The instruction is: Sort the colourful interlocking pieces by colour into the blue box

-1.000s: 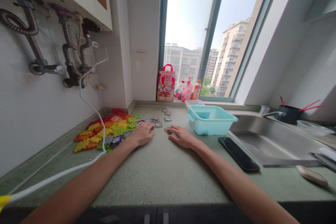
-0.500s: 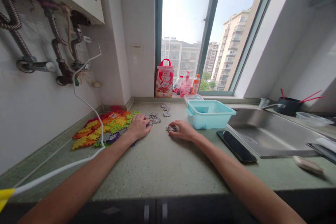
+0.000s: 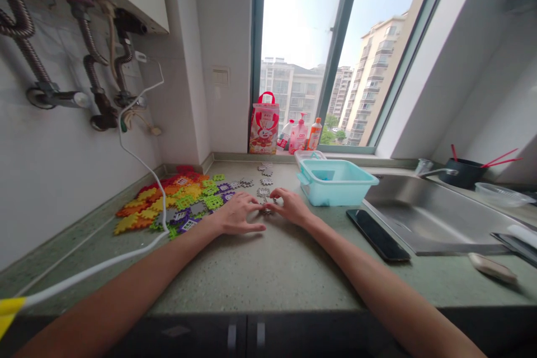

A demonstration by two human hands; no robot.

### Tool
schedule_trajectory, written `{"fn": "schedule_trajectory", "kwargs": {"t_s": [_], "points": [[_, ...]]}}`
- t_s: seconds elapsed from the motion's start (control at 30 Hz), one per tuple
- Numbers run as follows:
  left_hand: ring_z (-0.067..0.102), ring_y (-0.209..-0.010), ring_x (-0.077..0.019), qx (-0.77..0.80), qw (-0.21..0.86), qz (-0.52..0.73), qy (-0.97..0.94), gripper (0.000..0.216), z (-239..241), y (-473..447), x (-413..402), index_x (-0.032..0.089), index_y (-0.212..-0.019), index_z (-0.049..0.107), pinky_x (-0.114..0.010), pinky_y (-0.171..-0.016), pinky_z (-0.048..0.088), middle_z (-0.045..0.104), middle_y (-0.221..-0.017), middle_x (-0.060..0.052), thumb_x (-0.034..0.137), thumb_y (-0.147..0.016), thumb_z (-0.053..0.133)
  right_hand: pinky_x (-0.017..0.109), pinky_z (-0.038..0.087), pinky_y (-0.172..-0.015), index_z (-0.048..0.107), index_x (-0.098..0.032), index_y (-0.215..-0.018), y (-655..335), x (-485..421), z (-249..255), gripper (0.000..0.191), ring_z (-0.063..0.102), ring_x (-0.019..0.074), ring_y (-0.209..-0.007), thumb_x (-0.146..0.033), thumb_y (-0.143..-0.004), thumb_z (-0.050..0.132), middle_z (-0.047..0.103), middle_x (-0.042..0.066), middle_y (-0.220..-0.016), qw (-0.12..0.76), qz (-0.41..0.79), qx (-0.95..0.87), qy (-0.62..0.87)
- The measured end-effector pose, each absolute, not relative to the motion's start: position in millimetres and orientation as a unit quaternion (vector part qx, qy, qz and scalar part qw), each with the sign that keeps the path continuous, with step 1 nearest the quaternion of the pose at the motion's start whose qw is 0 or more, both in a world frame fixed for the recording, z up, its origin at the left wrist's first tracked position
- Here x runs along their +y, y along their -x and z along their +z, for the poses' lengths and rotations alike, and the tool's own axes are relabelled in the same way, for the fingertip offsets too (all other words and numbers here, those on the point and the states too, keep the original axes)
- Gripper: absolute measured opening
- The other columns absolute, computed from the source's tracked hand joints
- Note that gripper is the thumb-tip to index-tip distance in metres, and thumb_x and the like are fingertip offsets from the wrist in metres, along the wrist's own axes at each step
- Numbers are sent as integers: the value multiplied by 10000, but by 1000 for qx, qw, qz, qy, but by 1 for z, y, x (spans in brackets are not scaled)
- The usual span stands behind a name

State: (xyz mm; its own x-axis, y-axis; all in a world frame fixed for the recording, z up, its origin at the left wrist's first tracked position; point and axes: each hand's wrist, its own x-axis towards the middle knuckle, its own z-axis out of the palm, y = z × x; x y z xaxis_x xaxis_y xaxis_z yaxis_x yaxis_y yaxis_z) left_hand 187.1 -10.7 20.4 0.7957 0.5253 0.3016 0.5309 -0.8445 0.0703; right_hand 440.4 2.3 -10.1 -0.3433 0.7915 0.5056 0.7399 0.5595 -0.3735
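My left hand (image 3: 241, 213) lies low over the counter, its fingers stretched and the thumb apart. Its fingertips meet the tip of my right thumb. My right hand (image 3: 292, 208) has thumb and forefinger curled about a small grey interlocking tile, mostly hidden by the fingers. Just beyond them lies another grey interlocking tile (image 3: 263, 192), with more in a line towards the window. Left of my left hand spreads a heap of notched tiles: red, orange, yellow tiles (image 3: 153, 204), green tiles (image 3: 213, 202) and purple tiles (image 3: 197, 210).
A turquoise plastic tub (image 3: 339, 196) stands right of my right hand, by the steel sink (image 3: 436, 218). A black phone (image 3: 377, 235) lies before it. The white cable (image 3: 100, 269) crosses the left counter and tiles. Bottles (image 3: 298, 137) and a red bag (image 3: 264, 131) stand at the window.
My left hand has left the grey tiles beside the heap and come right and nearer, up to my right hand. Another grey tile now lies in the line by my right fingers.
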Motion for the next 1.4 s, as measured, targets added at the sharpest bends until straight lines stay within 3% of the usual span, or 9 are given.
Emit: {"fn": "schedule_trajectory", "kwargs": {"t_s": [0.1,0.2,0.4,0.53,0.67,0.87,1.13,1.27,1.4], "points": [[638,-1191,-282,-294,39,-161,941,611,35,-177,-8,243,-1369,669,-426,-1124,392,735,-1233,-97,685,-963,554,356,516,-921,746,-226,-1011,-440,-1,-10,286,690,242,-1018,-502,-943,710,750,78,-1035,289,46,-848,442],[677,-1105,-275,-388,83,-147,906,452,54,-155,0,232,-1233,728,-395,-1016,457,761,-1154,-106,557,-1017,500,400,511,-993,754,-237,-1070,-442,-5,-8,322,678,268,-1090,-527,-943,699,753,95,-1091,267,57,-867,416],[725,-869,-293,-597,106,-39,794,307,88,-110,12,222,-954,791,-361,-808,505,780,-924,-120,460,-889,608,461,479,-1108,746,-242,-1101,-441,-4,-11,216,625,300,-1290,-358,-920,725,669,121,-1391,287,67,-871,393],[725,-875,-291,-650,44,19,758,338,107,-76,18,220,-930,805,-331,-777,503,789,-963,-120,503,-798,675,427,530,-1023,733,-243,-1061,-440,-1,-13,175,708,262,-1100,-320,-904,737,764,72,-1159,302,98,-866,385],[720,-873,-257,-655,-41,4,755,363,113,-24,12,226,-882,804,-292,-774,506,796,-941,-62,537,-718,713,409,540,-969,698,-227,-1110,-440,-3,-8,282,706,253,-1043,-404,-898,754,747,79,-1125,364,79,-841,393],[714,-1006,-292,-613,-175,-80,766,587,78,37,-18,245,-1053,806,-316,-850,550,789,-1094,-46,572,-566,799,386,533,-947,644,-223,-1255,-439,-9,8,374,688,240,-1035,-481,-985,625,720,106,-1139,451,33,-799,396],[684,-1069,-328,-613,-196,-97,760,659,53,61,-4,232,-1063,786,-358,-952,532,770,-1111,-59,608,-527,859,395,510,-1023,741,-261,-1257,-422,-6,-10,370,671,253,-1111,-454,-946,693,703,99,-1165,294,69,-862,406],[676,-1009,-306,-613,-196,-122,756,724,43,69,0,197,-1075,732,-353,-900,540,745,-1100,-86,622,-507,881,421,504,-1069,753,-285,-1244,-419,-3,-16,357,670,272,-1196,-420,-914,737,709,94,-1287,293,88,-869,389],[658,-907,-253,-600,-176,-170,761,758,43,65,-2,189,-1140,699,-342,-822,536,731,-1068,-77,670,-577,860,408,526,-1021,758,-262,-1177,-418,-3,-13,316,706,261,-1113,-357,-876,758,764,72,-1177,297,90,-866,392]]}}
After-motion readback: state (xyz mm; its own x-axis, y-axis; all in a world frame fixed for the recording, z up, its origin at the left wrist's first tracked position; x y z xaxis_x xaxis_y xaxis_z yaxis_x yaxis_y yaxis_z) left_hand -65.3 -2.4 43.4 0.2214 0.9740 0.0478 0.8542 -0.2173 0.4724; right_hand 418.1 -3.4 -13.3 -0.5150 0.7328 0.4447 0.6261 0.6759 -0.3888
